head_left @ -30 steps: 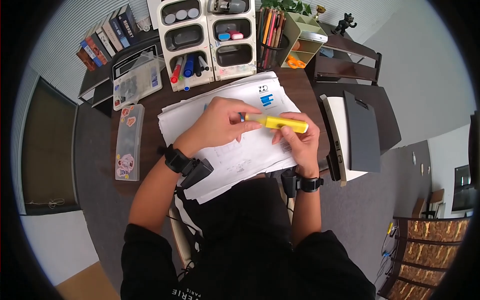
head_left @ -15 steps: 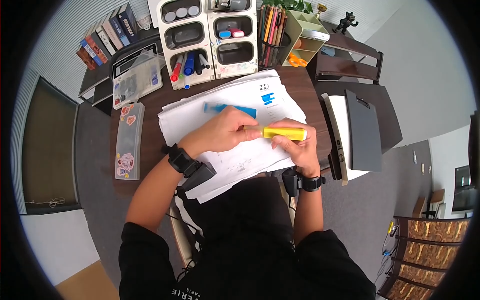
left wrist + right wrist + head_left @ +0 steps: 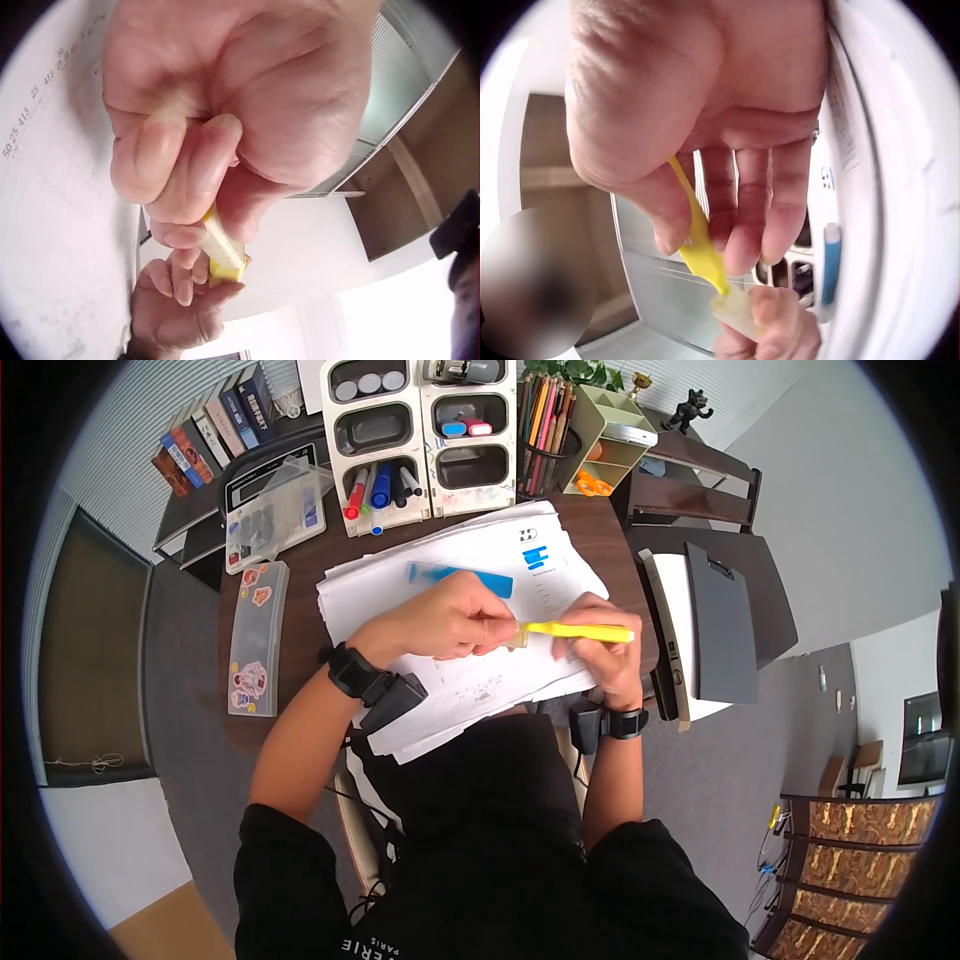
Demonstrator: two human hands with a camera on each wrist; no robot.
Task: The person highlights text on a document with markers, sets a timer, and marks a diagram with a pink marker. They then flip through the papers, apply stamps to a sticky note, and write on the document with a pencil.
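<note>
A yellow highlighter (image 3: 590, 631) is pinched between the thumb and fingers of my right hand (image 3: 608, 660), its bare narrow tip pointing left. My left hand (image 3: 450, 618) pinches the translucent cap (image 3: 739, 311), which sits right at the highlighter's tip in the right wrist view. The cap is mostly hidden by the left fingers in the head view. Both hands are over a stack of printed papers (image 3: 440, 690). Just beyond the left hand, a blue highlighter (image 3: 488, 581) lies on the papers. Blue strokes (image 3: 536, 557) mark the top sheet.
Behind the papers stands a white desk organizer (image 3: 425, 510) with markers. A mesh cup of pencils (image 3: 545, 465) and a green holder with orange scissors (image 3: 593, 483) are beside it. A stickered clear case (image 3: 258, 645) lies left; a dark clipboard (image 3: 722, 630) is at right.
The cap has come off the yellow highlighter's tip, and the highlighter has turned in my right hand. My left hand shifted, uncovering the blue highlighter.
</note>
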